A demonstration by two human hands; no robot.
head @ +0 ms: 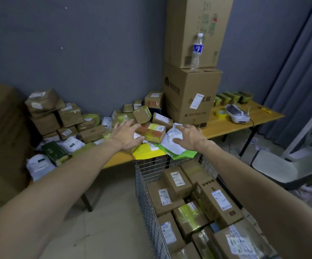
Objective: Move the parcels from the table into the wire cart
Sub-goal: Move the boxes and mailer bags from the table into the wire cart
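Many cardboard and bagged parcels lie on a yellow table. My left hand reaches out with spread fingers at the left end of a taped orange-striped box. My right hand hovers with spread fingers over a white plastic mailer beside that box. Under them lie a yellow mailer and a green mailer that hang over the table's edge. The wire cart stands right below, filled with several brown boxes.
Two big cartons are stacked on the table at the back right, with a water bottle on the lower one. A tape roll and a white device lie further right. A large carton stands at left.
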